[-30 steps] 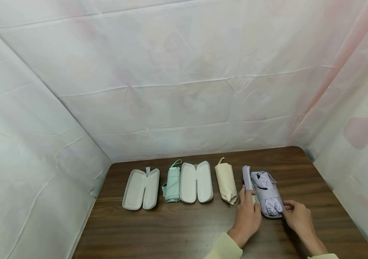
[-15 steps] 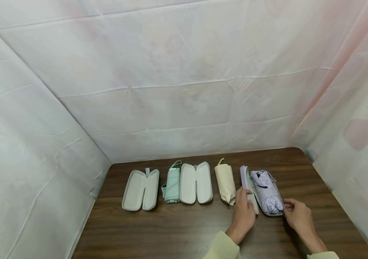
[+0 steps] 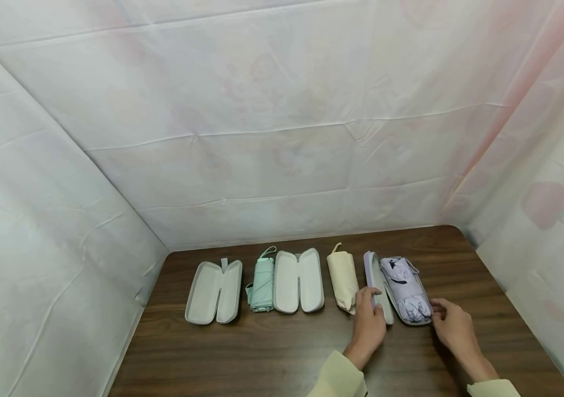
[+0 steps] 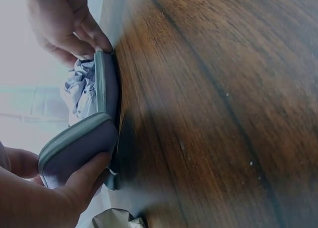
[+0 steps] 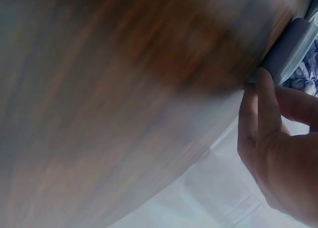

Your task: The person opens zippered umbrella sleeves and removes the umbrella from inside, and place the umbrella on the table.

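Note:
A purple zip case (image 5: 289,49) lies unfolded on the table at the right, its two halves spread apart. One half holds a folded lavender umbrella (image 3: 406,286) with dark markings and a crumpled near end. My left hand (image 3: 368,322) grips the other half, the lid (image 4: 77,156), which stands tilted on its side, thumb and fingers on either side of it. At the near right corner of the filled half, my right hand (image 3: 455,329) pinches the rim with its fingertips. Left of the lid, close to my left fingers, lies a cream folded umbrella (image 3: 343,281).
Farther left on the wooden table (image 3: 272,353), a pale unfolded case (image 3: 286,281) sits beside a mint folded umbrella (image 3: 263,284). Another pale unfolded case (image 3: 204,292) lies at the far left. A white cloth (image 3: 262,165) hangs behind and at both sides.
My left hand has swung the lid leftward, away from the umbrella, so more of its pale inside shows. My right hand has stayed at the case's corner.

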`<action>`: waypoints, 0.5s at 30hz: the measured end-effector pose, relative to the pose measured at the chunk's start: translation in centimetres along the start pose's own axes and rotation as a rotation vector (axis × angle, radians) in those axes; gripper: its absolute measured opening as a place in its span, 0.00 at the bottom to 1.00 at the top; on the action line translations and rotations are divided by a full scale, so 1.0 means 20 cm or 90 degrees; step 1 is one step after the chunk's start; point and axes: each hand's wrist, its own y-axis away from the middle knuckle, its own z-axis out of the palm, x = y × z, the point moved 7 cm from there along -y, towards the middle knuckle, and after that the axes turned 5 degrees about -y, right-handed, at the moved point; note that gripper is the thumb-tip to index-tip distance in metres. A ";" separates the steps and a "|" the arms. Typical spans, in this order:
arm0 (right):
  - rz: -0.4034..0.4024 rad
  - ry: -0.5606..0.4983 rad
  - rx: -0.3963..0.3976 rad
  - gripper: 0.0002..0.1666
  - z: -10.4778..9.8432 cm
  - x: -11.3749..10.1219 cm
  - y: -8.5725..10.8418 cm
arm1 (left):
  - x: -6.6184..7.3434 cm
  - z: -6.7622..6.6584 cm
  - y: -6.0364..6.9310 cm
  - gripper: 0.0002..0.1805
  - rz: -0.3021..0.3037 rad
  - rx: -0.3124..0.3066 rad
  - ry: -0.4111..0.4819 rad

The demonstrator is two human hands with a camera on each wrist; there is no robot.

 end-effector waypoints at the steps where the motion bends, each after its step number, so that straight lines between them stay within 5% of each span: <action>1: -0.008 0.003 -0.001 0.19 0.00 0.00 0.00 | 0.00 0.00 0.00 0.17 0.003 0.003 -0.002; 15: -0.145 0.012 0.014 0.32 0.06 -0.22 0.03 | 0.01 -0.01 0.01 0.16 0.032 0.019 -0.018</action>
